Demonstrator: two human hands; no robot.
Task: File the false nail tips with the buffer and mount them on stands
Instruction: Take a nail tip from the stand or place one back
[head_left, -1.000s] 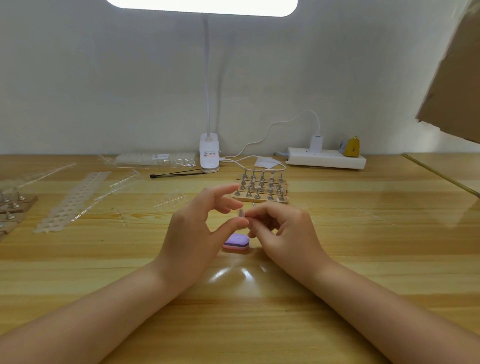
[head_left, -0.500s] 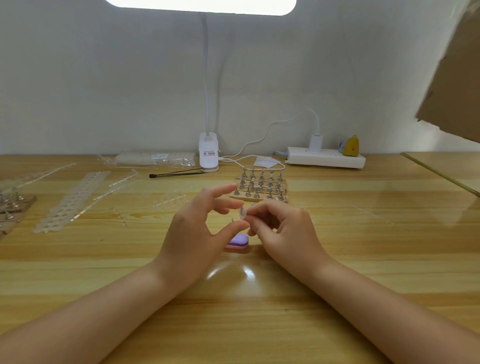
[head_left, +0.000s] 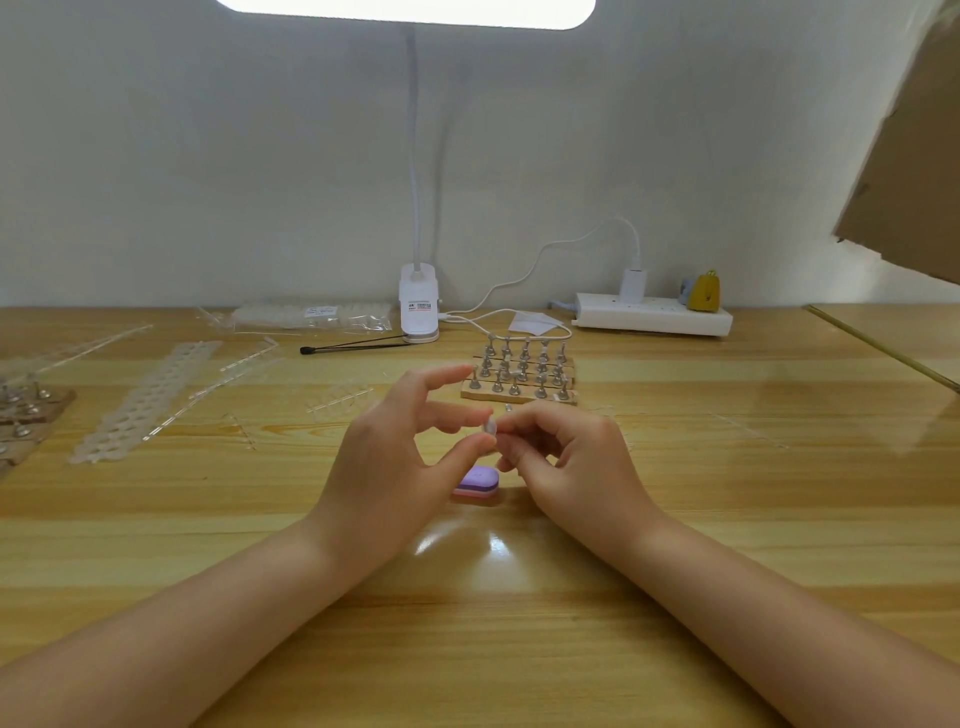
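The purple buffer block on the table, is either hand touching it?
Cannot tell. In the head view the buffer lies on the table, partly hidden behind the left hand and right hand.

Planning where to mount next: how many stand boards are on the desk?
2. One board sits mid-desk, beyond the purple buffer; the second board lies at the left edge, partly cropped. More may be out of view.

Both forearms are bare to the frame's edge, and the left hand (head_left: 384, 457) and right hand (head_left: 576, 457) wear no gloves, rings or watch.
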